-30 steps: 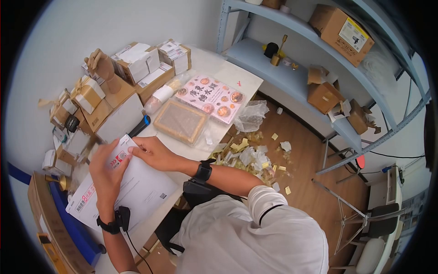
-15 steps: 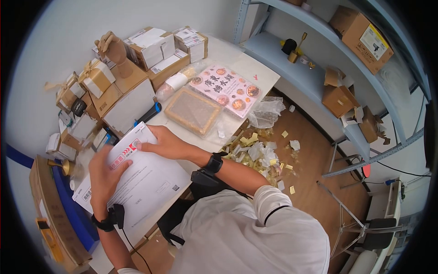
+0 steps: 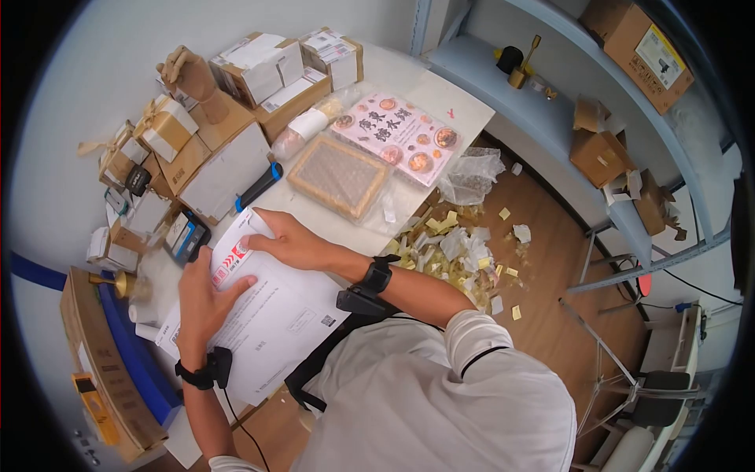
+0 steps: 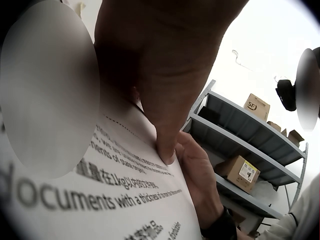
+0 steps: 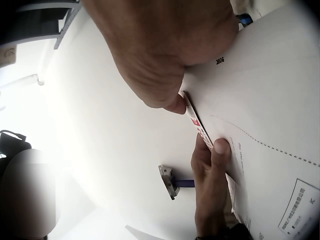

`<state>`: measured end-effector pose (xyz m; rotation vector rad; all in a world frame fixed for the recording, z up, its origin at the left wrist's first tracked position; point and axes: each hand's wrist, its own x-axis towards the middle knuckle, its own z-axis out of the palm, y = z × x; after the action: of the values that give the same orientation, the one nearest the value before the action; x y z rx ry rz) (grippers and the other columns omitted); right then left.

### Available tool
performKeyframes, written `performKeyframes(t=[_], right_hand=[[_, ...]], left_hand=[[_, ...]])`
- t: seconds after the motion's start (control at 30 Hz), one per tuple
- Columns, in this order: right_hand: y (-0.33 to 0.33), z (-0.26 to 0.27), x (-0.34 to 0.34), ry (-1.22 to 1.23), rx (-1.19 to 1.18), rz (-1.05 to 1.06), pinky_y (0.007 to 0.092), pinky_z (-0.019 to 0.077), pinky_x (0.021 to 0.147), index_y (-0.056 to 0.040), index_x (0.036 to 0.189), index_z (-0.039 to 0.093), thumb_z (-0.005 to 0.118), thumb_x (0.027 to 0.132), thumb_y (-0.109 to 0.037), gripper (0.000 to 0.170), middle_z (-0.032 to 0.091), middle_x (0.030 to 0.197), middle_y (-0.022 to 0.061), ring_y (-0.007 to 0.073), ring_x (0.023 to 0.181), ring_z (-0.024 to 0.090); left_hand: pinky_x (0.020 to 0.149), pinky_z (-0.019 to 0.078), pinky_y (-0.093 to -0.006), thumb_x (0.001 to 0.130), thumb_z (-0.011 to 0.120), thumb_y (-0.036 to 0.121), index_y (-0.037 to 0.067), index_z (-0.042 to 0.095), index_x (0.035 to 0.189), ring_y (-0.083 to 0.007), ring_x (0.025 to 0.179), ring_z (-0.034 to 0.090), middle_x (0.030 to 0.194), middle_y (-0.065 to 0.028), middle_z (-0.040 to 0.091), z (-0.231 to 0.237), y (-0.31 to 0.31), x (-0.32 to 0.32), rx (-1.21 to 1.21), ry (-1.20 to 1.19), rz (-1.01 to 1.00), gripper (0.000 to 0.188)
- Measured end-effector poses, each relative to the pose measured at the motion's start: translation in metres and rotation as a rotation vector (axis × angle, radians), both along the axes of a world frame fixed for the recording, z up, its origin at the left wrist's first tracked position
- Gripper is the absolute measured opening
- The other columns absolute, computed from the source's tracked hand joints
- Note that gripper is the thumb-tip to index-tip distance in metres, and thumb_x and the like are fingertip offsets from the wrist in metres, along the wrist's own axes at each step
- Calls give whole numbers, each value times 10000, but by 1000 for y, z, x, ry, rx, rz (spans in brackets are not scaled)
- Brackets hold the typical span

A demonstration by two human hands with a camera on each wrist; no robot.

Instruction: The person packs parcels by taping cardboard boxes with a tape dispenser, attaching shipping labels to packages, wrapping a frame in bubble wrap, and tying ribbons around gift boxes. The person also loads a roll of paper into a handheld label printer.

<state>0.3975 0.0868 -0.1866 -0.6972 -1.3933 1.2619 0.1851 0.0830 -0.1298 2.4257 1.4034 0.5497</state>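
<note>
Envelope (image 3: pixel 279 315), white with red print along its upper edge, is held up over the near side of the bench (image 3: pixel 472 118), between both my hands. I have the left hand (image 3: pixel 206 303) on its left part, thumb on the printed face, the grip closed on the edge. My right hand (image 3: pixel 297 242) pinches the top corner, thumb beside the red print and fingers behind.

Just beyond the envelope I see a dark device (image 3: pixel 187 236) with a lit screen and a blue-and-black tool (image 3: pixel 258 187). To its right lies a bubble-wrapped panel (image 3: pixel 338 177), with a pink box (image 3: pixel 393 135) farther off. Past the envelope, at the wall side, a wooden hand (image 3: pixel 195 82) stands among stacked cartons (image 3: pixel 255 67). Well to its right, paper scraps (image 3: pixel 456 252) litter the floor below a metal shelf (image 3: pixel 511 90).
</note>
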Motion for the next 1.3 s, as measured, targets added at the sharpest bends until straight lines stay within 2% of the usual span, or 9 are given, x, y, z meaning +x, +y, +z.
performKeyframes(t=[0.5,0.6,0.7,0.8,1.0,1.1,1.17,1.27,1.3], right_hand=[[-3,6,-4,-100,3,-140,320,506,826,32,1141,613,589,993,-164,247,715,988,118,142,898,640],[1,0,-4,-44,-55,-109,318,510,802,34,1119,617,596,994,-183,251,717,972,124,140,882,646],[1,-6,-6,-92,-71,-139,309,501,793,35,1081,626,556,1029,-225,274,702,949,109,131,859,617],[4,-15,-10,-83,-104,-136,304,492,801,41,1070,636,506,1056,-274,340,691,944,100,141,851,599],[1,-24,-12,94,-294,-108,302,482,831,72,1074,646,468,1063,-315,425,694,976,107,155,871,597],[2,-28,-13,128,-281,-123,292,477,833,75,1064,645,482,1055,-297,406,693,969,98,145,870,592],[3,-33,-11,109,-225,-142,283,474,827,70,1053,647,493,1050,-283,385,691,956,87,136,866,586],[5,-32,-8,-38,-134,-120,265,465,799,58,1046,643,505,1047,-245,332,676,918,55,103,852,562],[6,-31,-9,-37,-69,-173,288,450,733,53,992,622,508,1041,-240,318,615,814,85,118,772,514]], left_hand=[[635,400,-424,843,791,385,-77,514,1148,-342,699,500,756,-201,536,-24,2,-7,-81,-81,-41,619],[692,421,-427,862,767,378,-64,507,1218,-358,770,520,855,-217,562,-18,0,-1,-121,85,21,624],[855,433,-457,930,678,295,-9,513,1288,-392,963,535,1099,-216,573,-12,-9,14,156,-2,-77,498],[859,441,-460,958,641,275,-11,503,1308,-401,962,545,1096,-231,588,-20,-4,12,217,54,-93,473],[855,465,-457,984,600,274,-13,496,1314,-431,975,585,1132,-258,608,-11,0,8,-96,47,-62,449],[892,464,-444,989,584,258,-16,493,1328,-405,1047,584,1197,-252,596,-15,1,9,5,188,-67,445],[934,460,-432,959,617,200,-22,491,1344,-376,1113,572,1296,-220,572,-21,2,10,298,235,-136,462],[985,466,-428,938,629,131,-8,505,1348,-378,1180,567,1384,-187,543,-23,-1,15,462,249,-159,451],[1017,461,-423,884,677,65,1,538,1285,-371,1210,563,1387,-183,547,-26,-3,15,486,218,-160,429]])
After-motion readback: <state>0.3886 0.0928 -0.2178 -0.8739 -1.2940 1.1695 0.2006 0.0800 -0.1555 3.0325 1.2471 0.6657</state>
